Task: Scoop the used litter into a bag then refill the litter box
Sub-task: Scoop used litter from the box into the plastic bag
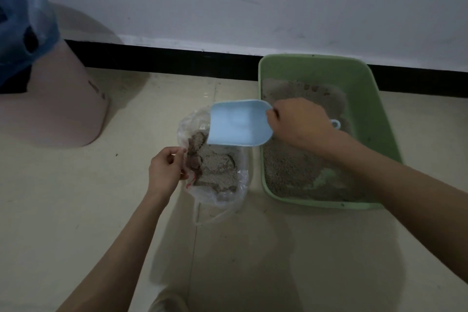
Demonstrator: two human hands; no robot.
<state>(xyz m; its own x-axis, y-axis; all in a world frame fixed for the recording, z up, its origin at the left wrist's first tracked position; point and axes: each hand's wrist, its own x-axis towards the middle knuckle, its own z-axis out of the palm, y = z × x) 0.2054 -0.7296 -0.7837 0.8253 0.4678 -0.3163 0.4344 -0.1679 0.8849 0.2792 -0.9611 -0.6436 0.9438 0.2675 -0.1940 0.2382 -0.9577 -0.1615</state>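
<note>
A green litter box stands on the floor by the wall, with grey litter spread over its bottom and a bare patch near the front. My right hand grips the handle of a light blue scoop, which is tipped over a clear plastic bag left of the box. The bag holds a heap of used litter. My left hand pinches the bag's left rim and holds it open.
A pink bin lined with a blue bag stands at the left. A black skirting board runs along the white wall behind. Beige floor tiles stretch toward me, and a foot shows at the bottom edge.
</note>
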